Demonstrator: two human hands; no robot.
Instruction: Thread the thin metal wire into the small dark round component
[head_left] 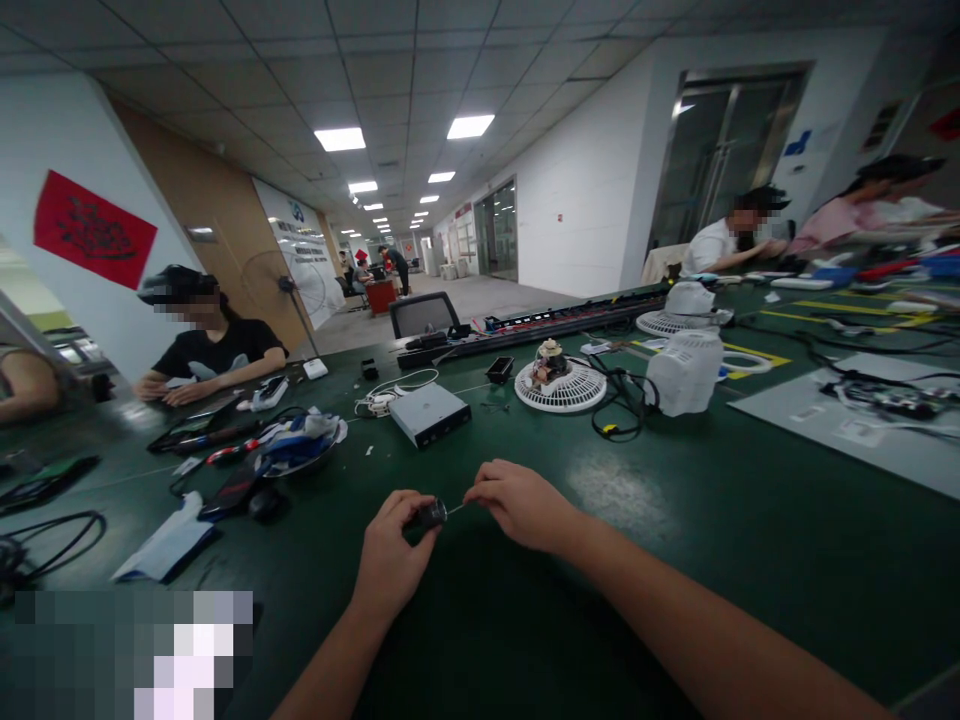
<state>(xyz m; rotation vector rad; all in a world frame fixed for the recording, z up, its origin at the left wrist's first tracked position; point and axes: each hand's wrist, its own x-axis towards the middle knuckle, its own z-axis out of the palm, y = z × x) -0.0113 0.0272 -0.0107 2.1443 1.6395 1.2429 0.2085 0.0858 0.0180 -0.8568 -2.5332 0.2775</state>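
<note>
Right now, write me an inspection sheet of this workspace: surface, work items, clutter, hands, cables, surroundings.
Surface: green tabletop, with a glare patch.
Work items: small dark cylinder; thin rod at its end, insertion unclear.
Clutter: silver-and-black box, white round grille, white housing.
Hands: left hand grips the cylinder; right hand pinches the rod.
Cables: black cables beside the housing.
Surroundings: person in black at left; others at right.

The worktop looks smooth, with a glossy sheen, under a small dark cylinder with a shiny end, a thin metallic-looking rod, a boxy drive with a smooth metal-like top, a matt white plastic housing, and crumpled blue-and-white cloth.
</note>
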